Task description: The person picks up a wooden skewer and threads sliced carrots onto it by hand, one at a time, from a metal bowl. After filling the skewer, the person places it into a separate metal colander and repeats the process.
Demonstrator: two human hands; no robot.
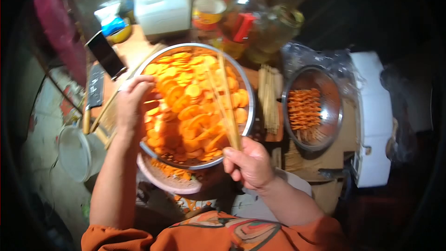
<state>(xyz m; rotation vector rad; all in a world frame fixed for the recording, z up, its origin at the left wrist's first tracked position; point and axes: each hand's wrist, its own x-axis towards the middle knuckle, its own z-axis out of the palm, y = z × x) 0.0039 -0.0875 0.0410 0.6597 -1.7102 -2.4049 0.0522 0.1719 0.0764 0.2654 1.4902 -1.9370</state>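
Note:
A large metal bowl (252, 111) full of round orange slices (193, 90), which look like carrot, is in front of me. My right hand (249, 163) is closed round the lower ends of several thin bamboo skewers (228, 111) at the bowl's near right rim. Their tips fan out over the slices. At the left side of the bowl, my left hand (134, 97) reaches over the rim with bent fingers among the slices. Whatever sits in those fingertips is hidden.
Right of the bowl lie a skewer bundle (268, 97) and a smaller metal bowl (335, 128) with loaded skewers (304, 109). A white jug (162, 11) and bottles (209, 7) stand behind. A phone (106, 55) leans at left; a pink basin (167, 185) sits below; a white bucket (76, 153) stands left.

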